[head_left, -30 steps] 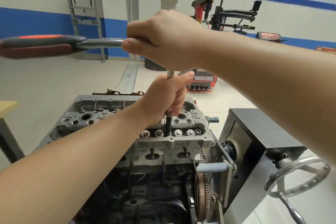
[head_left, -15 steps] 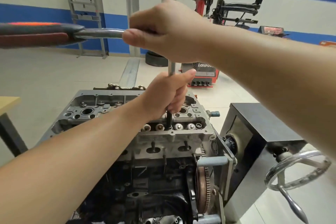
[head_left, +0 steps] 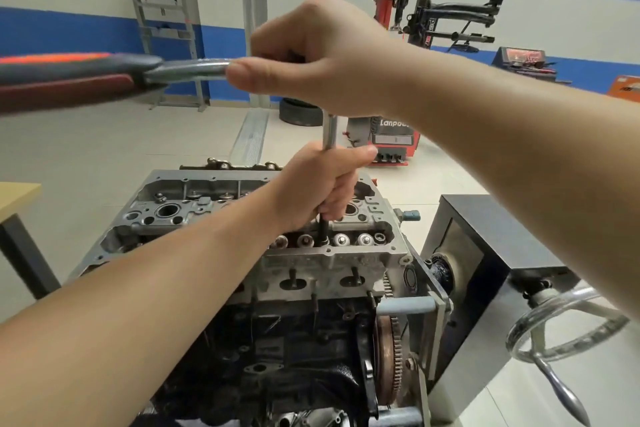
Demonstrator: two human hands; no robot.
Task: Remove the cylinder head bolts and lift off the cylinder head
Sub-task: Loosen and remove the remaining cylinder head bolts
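Observation:
The grey aluminium cylinder head (head_left: 194, 211) sits on top of the dark engine block (head_left: 284, 350), which is mounted on a stand. A long ratchet wrench (head_left: 104, 74) with a red and grey handle points left. From its head a chrome extension bar (head_left: 329, 132) drops vertically into the cylinder head near its right end. My right hand (head_left: 325, 59) grips the ratchet at its head, above the bar. My left hand (head_left: 322, 187) is wrapped round the extension bar lower down, just above the head. The bolt under the socket is hidden.
A black stand box (head_left: 491, 253) with a chrome hand wheel (head_left: 568, 326) is at the right. A wooden table corner (head_left: 17, 194) is at the left. A tyre changer (head_left: 394, 135) and a tyre (head_left: 299, 111) stand on the floor behind the engine.
The view has dipped slightly, so the engine appears lower in the frame. Both hands keep the same hold on the ratchet and extension bar; the handle still points left.

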